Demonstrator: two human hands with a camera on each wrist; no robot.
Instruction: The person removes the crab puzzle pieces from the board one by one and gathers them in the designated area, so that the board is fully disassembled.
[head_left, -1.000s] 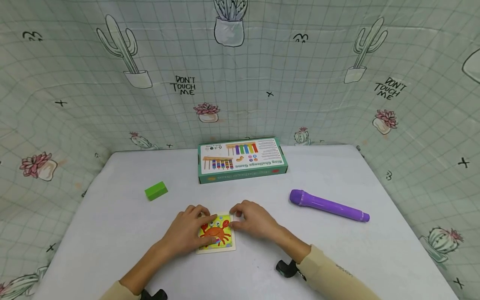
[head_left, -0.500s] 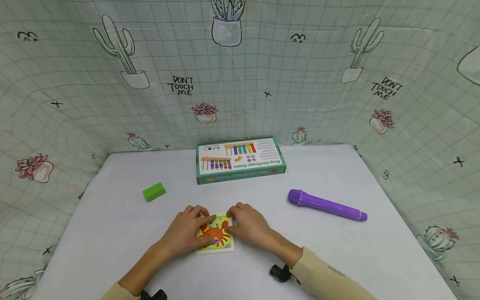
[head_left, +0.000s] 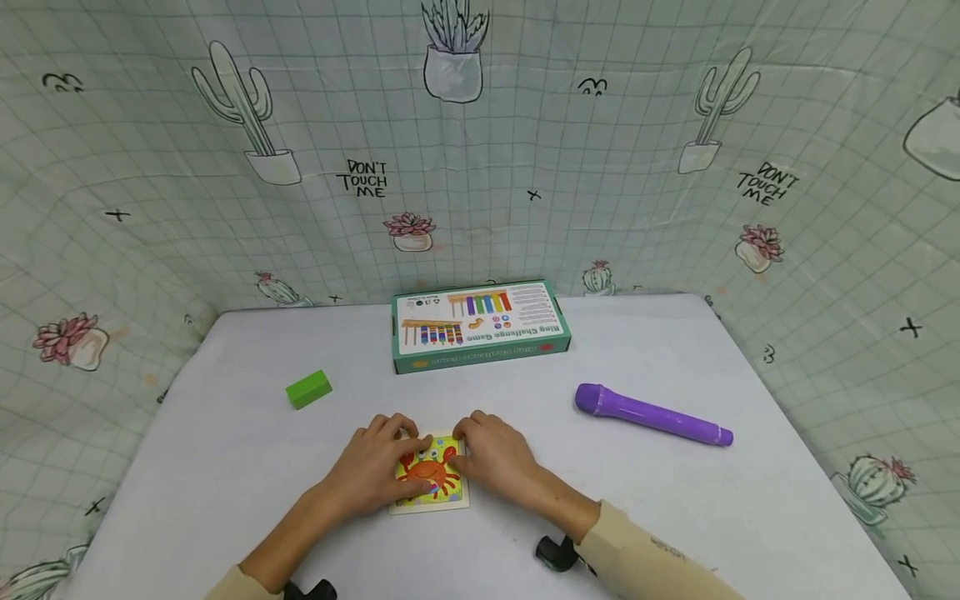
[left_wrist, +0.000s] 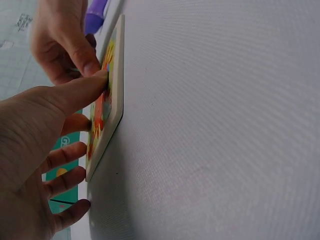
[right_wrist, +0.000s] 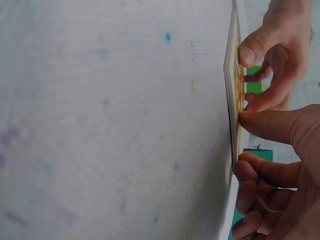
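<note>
A square crab picture puzzle (head_left: 429,472) with a pale border lies flat on the white table (head_left: 225,467). My left hand (head_left: 366,468) covers its left side, thumb on the lower picture and index finger near the top. In the left wrist view that thumb presses the face of the puzzle (left_wrist: 119,75), while the other fingers spread at its far edge. Thumb and index fingertip of my right hand (head_left: 497,454) touch the puzzle's right side, spaced apart. The right wrist view shows its remaining fingers bent beside the board.
Behind the hands lies a green Ring Challenge Game box (head_left: 480,327). A green block (head_left: 309,389) is at the left, a purple microphone-shaped toy (head_left: 652,415) at the right. A cactus-print cloth (head_left: 480,167) hangs around the table.
My right hand has moved left, its thumb and index finger from the puzzle's right edge onto the picture's side. My left hand has hardly moved. The view has shifted slightly.
</note>
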